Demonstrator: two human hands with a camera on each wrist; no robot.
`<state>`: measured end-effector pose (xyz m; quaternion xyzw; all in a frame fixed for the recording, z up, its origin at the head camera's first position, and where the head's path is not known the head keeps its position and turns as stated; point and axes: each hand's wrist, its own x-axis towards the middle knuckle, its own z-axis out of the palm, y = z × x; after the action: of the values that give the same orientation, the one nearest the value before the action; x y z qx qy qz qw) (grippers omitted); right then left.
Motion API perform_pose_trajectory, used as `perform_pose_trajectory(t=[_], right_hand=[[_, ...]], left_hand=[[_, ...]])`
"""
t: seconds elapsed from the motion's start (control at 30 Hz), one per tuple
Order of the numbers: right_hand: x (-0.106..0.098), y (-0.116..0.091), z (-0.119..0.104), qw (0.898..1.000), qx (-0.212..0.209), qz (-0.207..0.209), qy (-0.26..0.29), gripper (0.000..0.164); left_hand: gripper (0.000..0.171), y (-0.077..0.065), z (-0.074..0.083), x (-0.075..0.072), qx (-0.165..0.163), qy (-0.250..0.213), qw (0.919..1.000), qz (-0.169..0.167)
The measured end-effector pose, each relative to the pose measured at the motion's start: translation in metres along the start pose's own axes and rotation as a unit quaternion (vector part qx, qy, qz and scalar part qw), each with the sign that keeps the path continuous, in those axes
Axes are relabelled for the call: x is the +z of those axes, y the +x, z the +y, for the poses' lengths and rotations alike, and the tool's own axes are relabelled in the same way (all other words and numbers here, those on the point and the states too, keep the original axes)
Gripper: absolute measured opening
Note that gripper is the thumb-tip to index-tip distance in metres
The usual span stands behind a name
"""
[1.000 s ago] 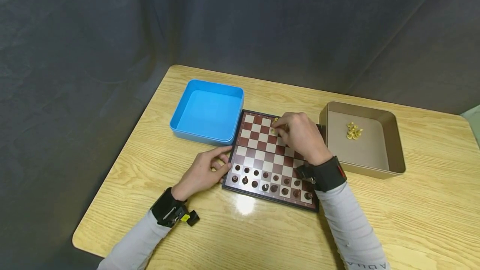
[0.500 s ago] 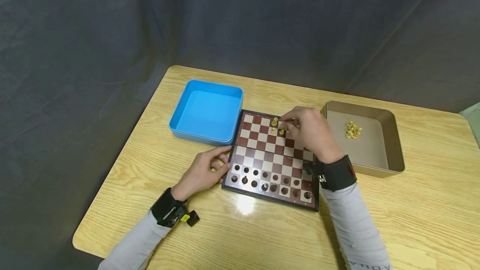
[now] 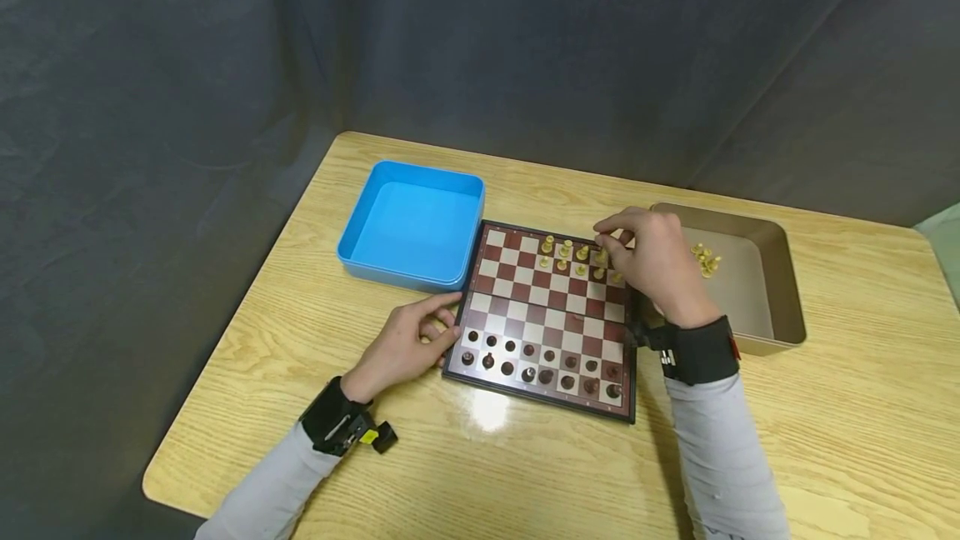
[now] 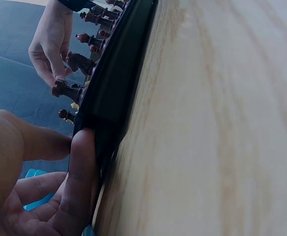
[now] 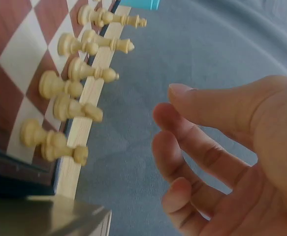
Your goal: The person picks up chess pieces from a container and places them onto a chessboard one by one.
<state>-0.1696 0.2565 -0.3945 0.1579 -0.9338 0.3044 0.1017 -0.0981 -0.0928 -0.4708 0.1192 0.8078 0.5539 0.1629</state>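
A chessboard (image 3: 517, 298) with red and white squares lies on the table. Dark chess pieces fill the two near rows, a dark pawn (image 3: 510, 346) among them. Pale yellow pieces, including a rook (image 3: 547, 245) and a pawn (image 3: 562, 265), stand upright on the far rows. My left hand (image 3: 405, 344) touches the board's left edge with thumb and index fingertips. In the left wrist view, a finger (image 4: 81, 162) presses the board's black side near a corner. My right hand (image 5: 261, 132) hovers over the far right pieces, fingers loosely bent, thumb near index finger, holding nothing.
A blue box (image 3: 420, 223) stands at the board's left, its interior bare. Right of the board is a brown box (image 3: 750, 332) holding a small heap of yellow pieces (image 3: 707, 258). A dark curtain (image 3: 525, 65) hangs behind the table.
My right hand has moved rightward along the far rows, away from the left-hand yellow pieces, uncovering several that it hid before. The left hand stays at the board's edge.
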Motion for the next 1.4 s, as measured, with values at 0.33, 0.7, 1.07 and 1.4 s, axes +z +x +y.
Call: perform_pose_trajectory(t=[0.33, 0.7, 1.07, 1.4], right_hand=[[-0.011, -0.004, 0.009, 0.999, 0.013, 0.036, -0.014, 0.014], [-0.032, -0.012, 0.021, 0.996, 0.04, 0.066, -0.031, 0.015], [-0.045, -0.019, 0.034, 0.992, 0.111, 0.047, -0.045, 0.021], [-0.05, -0.025, 0.046, 0.983, 0.177, -0.001, -0.041, 0.026]], left_hand=[[0.056, 0.0, 0.0, 0.0, 0.001, 0.0, 1.0, -0.002], [0.057, 0.0, 0.0, 0.0, -0.004, 0.001, 1.0, 0.001], [0.056, 0.0, -0.002, 0.0, -0.004, -0.004, 1.0, 0.0], [0.057, 0.0, -0.001, 0.0, -0.002, 0.009, 1.0, 0.003]])
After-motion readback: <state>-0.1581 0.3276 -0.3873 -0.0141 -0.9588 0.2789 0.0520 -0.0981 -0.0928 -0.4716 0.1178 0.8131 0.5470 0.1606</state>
